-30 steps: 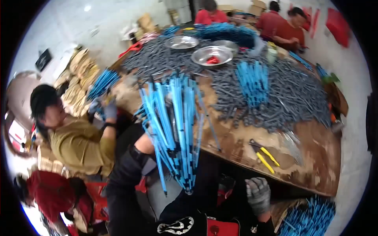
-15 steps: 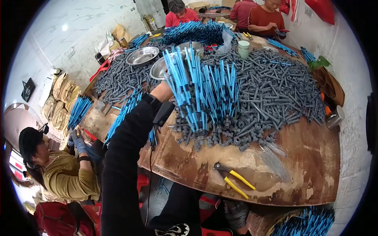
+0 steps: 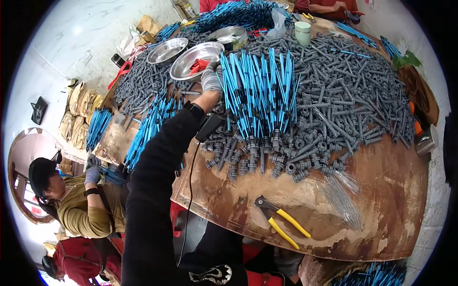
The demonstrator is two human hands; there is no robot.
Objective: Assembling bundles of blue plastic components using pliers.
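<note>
My left hand [image 3: 211,81], in a grey striped glove, touches the left side of an upright cluster of blue rods [image 3: 257,90] with black bands. Its fingers are partly hidden at the rods, so its hold is unclear. The lower ends of the rods rest among grey plastic fittings [image 3: 238,164] on the table. At the lower edge, below the tabletop, my gloved right hand [image 3: 287,261] is dim and partly covered; its fingers do not show clearly. Yellow-handled pliers [image 3: 282,220] lie near the front edge, beside a bunch of thin clear strips [image 3: 341,200].
A large heap of grey fittings [image 3: 343,100] covers the table's middle. Metal bowls [image 3: 179,69] and a green cup [image 3: 302,34] stand behind. More blue rods [image 3: 145,138] lie left, near a co-worker [image 3: 83,205]. A metal mug [image 3: 426,140] sits at the right edge.
The rods by my left hand have come down beside the other upright rods, where they stood apart before. My left hand now shows more fully at their side. The whole view has shifted.
</note>
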